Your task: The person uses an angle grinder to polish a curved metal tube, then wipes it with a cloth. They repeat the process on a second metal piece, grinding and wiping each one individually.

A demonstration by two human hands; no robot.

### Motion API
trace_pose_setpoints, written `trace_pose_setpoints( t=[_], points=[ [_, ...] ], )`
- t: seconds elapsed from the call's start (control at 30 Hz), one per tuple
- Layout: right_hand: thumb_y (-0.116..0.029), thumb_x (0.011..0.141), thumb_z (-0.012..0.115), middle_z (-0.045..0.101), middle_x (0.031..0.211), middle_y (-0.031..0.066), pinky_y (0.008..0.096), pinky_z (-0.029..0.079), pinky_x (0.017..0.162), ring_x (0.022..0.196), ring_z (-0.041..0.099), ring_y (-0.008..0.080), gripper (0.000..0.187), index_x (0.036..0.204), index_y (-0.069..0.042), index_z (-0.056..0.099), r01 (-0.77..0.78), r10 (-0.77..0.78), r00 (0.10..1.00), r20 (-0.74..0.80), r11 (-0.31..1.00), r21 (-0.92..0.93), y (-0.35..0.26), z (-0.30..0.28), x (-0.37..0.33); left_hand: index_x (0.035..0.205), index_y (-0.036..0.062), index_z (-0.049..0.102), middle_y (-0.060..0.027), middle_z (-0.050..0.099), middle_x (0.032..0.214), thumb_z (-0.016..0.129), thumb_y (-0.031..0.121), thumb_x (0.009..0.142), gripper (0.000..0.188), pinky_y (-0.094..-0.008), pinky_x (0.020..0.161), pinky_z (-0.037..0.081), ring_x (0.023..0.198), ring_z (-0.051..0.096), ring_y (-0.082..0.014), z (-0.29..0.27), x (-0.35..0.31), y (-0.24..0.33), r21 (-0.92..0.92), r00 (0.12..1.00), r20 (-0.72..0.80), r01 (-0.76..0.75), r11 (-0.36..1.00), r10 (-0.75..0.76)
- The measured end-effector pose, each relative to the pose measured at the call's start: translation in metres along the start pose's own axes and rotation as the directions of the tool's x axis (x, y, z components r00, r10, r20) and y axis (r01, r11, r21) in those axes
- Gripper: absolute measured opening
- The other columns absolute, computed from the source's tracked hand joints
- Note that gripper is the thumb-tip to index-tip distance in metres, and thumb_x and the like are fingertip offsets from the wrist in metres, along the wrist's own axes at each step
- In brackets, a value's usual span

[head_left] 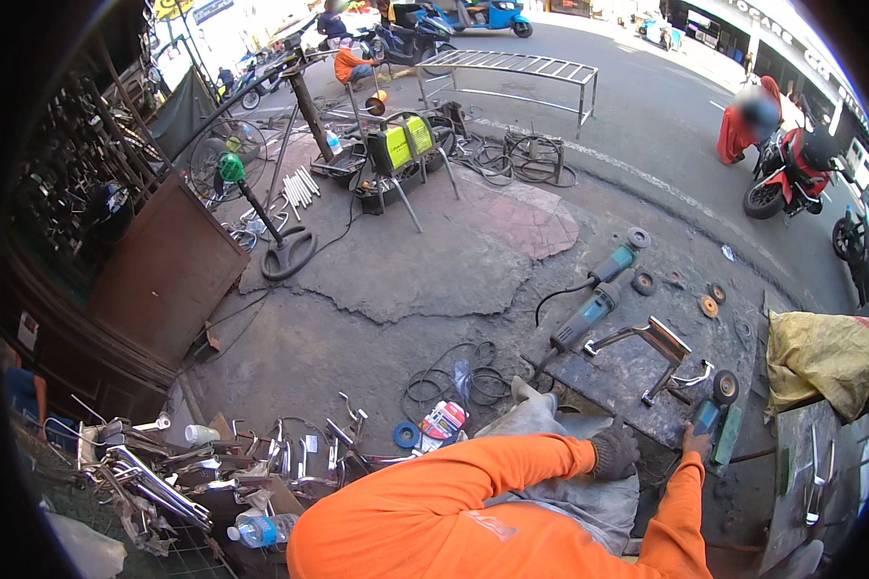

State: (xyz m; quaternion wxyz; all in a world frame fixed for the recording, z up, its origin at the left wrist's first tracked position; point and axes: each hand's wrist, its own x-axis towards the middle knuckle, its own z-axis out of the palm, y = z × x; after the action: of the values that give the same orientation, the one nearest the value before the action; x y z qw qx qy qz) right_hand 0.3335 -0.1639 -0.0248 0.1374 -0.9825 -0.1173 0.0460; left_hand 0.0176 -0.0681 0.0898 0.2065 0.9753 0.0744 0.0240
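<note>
At the worktable's near right edge, my right hand is closed on the body of a teal angle grinder. A dark round disc sits at the grinder's far end. My left hand, in a dark knitted glove, is by my lap at the near edge of the table; its fingers cannot be made out. On the dark, worn worktable a shiny bent metal frame with a flat plate stands in front of my hands. Two more angle grinders, a larger one and a smaller one, lie beyond it.
Loose discs lie at the table's far side. A yellow sack is at the right. Metal parts and a water bottle are heaped at lower left. Cables cross the ground near a lime-green machine. Motorcycles stand by the road.
</note>
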Motion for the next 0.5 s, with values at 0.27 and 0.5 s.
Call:
trace_pose_setpoints(
  t=[0.27, 0.5],
  points=[
    [-0.05, 0.098, 0.064, 0.054, 0.144, 0.0302, 0.0516, 0.045, 0.11, 0.133, 0.054, 0.046, 0.073, 0.148, 0.002, 0.052, 0.584, -0.621, 0.684, 0.383, 0.781, 0.223, -0.056, -0.002, -0.159, 0.127, 0.0115, 0.068, -0.0187, 0.066, 0.129, 0.067, 0.047, 0.091, 0.051, -0.061, 0.106, 0.037, 0.125, 0.059, -0.0386, -0.042, -0.048, -0.049, -0.135, 0.857, -0.367, 0.336, 0.932, -0.362],
    [-0.062, 0.094, 0.062, 0.046, 0.152, 0.0335, 0.0528, 0.047, 0.11, 0.136, 0.052, 0.0507, 0.094, 0.155, 0.004, 0.038, 0.513, -0.532, 0.722, 0.443, 0.841, 0.173, -0.038, -0.014, -0.204, 0.136, 0.0077, 0.062, -0.0226, 0.062, 0.136, 0.068, 0.046, 0.093, 0.058, -0.054, 0.11, 0.042, 0.127, 0.058, -0.0409, -0.066, -0.143, -0.078, -0.171, 0.779, -0.177, 0.577, 0.799, -0.601]
  ],
)
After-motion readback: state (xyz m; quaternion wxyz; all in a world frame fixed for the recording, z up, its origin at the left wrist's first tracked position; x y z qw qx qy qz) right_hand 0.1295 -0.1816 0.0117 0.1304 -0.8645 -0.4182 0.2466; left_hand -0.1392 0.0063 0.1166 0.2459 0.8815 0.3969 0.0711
